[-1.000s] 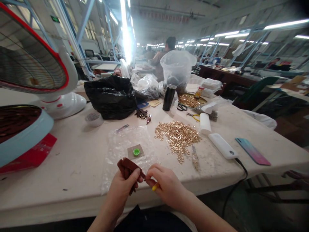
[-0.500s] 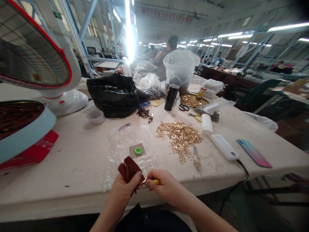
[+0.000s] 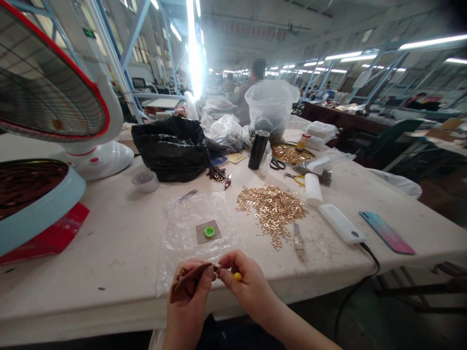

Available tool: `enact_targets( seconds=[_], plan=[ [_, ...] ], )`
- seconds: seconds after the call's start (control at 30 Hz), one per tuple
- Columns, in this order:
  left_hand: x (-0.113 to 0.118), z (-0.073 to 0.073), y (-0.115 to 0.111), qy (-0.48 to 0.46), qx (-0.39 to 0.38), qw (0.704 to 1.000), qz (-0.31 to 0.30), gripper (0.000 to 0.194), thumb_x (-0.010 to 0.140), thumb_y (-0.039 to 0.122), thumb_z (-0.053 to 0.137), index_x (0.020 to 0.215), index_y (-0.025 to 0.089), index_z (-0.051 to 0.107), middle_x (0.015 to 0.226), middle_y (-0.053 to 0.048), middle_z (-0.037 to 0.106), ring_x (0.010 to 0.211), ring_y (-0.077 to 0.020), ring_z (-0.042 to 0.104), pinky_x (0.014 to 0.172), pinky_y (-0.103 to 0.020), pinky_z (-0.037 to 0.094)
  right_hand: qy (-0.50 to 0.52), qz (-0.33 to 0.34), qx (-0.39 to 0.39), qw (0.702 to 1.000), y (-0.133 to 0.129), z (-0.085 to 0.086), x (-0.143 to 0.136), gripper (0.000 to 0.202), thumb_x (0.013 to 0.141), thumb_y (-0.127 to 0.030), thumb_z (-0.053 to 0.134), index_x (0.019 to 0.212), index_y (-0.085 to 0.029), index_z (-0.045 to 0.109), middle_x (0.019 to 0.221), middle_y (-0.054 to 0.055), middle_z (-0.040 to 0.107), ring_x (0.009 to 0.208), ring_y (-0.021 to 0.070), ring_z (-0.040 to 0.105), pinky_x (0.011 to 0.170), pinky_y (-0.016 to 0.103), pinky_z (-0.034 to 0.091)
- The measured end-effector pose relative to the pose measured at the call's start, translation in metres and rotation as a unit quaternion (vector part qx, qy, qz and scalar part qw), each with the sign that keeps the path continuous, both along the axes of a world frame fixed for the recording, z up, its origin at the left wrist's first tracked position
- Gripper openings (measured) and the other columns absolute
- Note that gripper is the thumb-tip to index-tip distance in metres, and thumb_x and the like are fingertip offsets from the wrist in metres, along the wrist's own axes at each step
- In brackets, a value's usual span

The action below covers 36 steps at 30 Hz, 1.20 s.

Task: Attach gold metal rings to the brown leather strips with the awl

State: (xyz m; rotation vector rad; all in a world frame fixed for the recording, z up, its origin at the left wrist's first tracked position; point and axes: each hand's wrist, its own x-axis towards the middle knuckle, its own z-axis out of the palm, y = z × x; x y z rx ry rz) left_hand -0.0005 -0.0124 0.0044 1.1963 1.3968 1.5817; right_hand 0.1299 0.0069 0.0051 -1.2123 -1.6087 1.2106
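Note:
My left hand is closed around a small bundle of brown leather pieces, with the thumb pressed on top. Against the right end of the bundle, my right hand pinches thumb and forefinger together. A yellow-handled tool pokes out of its curled fingers; the rest of the tool is hidden. Something small and pale shows between the fingertips, too small to make out. Just beyond the hands, a green dish sits on a square grey-brown card over a clear plastic sheet.
Gold-coloured metal rings lie heaped right of centre, beside a taped blade-like tool. A white power bank and a phone are at right. Left are a fan, a tub of brown pieces and a black bag.
The leather bundle has tipped over from upright to lying flatter, and my left hand has turned with it. My right hand stays close at the bundle's end.

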Motion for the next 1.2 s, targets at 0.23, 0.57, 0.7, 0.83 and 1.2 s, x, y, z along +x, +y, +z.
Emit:
enact_targets(
  seconds=[0.23, 0.57, 0.7, 0.83, 1.2],
  plan=[
    [0.004, 0.005, -0.007, -0.070, 0.006, 0.998, -0.001, 0.009, 0.069, 0.022, 0.067, 0.069, 0.022, 0.058, 0.074, 0.002, 0.060, 0.072, -0.0157, 0.058, 0.056, -0.023, 0.046, -0.018, 0.047, 0.036, 0.998, -0.001, 0.001, 0.003, 0.013, 0.083, -0.030, 0.049, 0.079, -0.017, 0.052, 0.063, -0.003, 0.046, 0.055, 0.0099, 0.041, 0.051, 0.021, 0.033],
    [0.013, 0.012, -0.006, -0.184, -0.128, 0.974, 0.027, 0.031, 0.060, 0.040, 0.072, 0.077, 0.018, 0.057, 0.053, 0.005, 0.056, 0.044, -0.0090, 0.046, 0.038, -0.019, 0.034, -0.036, 0.048, 0.109, 0.992, -0.005, 0.007, 0.004, 0.004, 0.080, -0.019, 0.047, 0.077, -0.019, 0.047, 0.063, -0.004, 0.042, 0.053, 0.0093, 0.041, 0.051, 0.020, 0.034],
    [0.012, 0.008, -0.004, -0.235, -0.165, 0.958, 0.023, 0.036, 0.056, 0.040, 0.075, 0.076, 0.016, 0.057, 0.053, 0.005, 0.057, 0.045, -0.0084, 0.047, 0.038, -0.018, 0.034, -0.050, 0.037, 0.123, 0.990, -0.005, 0.006, 0.002, 0.004, 0.078, -0.017, 0.047, 0.075, -0.019, 0.048, 0.061, -0.004, 0.043, 0.052, 0.0096, 0.042, 0.050, 0.021, 0.034],
    [0.011, 0.005, -0.003, -0.222, -0.147, 0.964, 0.019, 0.031, 0.060, 0.037, 0.074, 0.077, 0.018, 0.057, 0.054, 0.005, 0.056, 0.047, -0.0085, 0.046, 0.040, -0.018, 0.035, -0.074, 0.027, 0.158, 0.984, -0.004, 0.004, -0.001, 0.004, 0.077, -0.016, 0.046, 0.075, -0.018, 0.049, 0.063, -0.003, 0.045, 0.054, 0.0106, 0.043, 0.052, 0.022, 0.035],
    [0.016, 0.010, 0.000, -0.089, -0.049, 0.994, 0.031, 0.016, 0.067, 0.032, 0.067, 0.068, 0.018, 0.060, 0.071, 0.000, 0.056, 0.056, -0.0110, 0.048, 0.041, -0.020, 0.032, -0.049, 0.029, 0.119, 0.991, 0.001, 0.000, 0.001, 0.005, 0.080, -0.021, 0.046, 0.078, -0.018, 0.050, 0.062, -0.003, 0.047, 0.052, 0.0105, 0.044, 0.050, 0.021, 0.035]
  ],
)
